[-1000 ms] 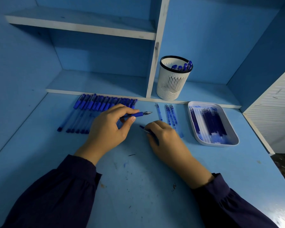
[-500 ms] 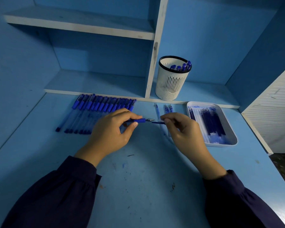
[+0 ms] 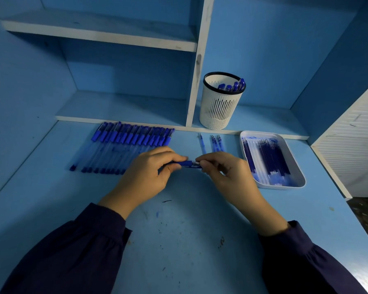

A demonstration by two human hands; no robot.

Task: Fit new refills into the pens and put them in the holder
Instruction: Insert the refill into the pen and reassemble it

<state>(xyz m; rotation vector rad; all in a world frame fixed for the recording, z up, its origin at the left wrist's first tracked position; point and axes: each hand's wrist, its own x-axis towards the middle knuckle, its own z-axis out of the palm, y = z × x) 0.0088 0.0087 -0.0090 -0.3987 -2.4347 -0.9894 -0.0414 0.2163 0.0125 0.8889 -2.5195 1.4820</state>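
We held one pen [image 3: 184, 163] level, axis left-right, left hand [image 3: 146, 177] pinching the barrel, right hand [image 3: 225, 172] pinching its tip end; holder [image 3: 221, 102] sat far-right, nearer our right hand.

Matt blue painted table [image 3: 179, 240], scuffed and ink-flecked. White perforated plastic holder [image 3: 220, 107] at one o'clock; smooth glossy white plastic tray [image 3: 293, 183] at three o'clock. Translucent plastic pens [image 3: 123, 147].

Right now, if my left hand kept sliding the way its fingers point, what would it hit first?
Most likely the right hand: the left hand points rightward along the pen that both pinch, their fingertips nearly touching. Depth looks level.
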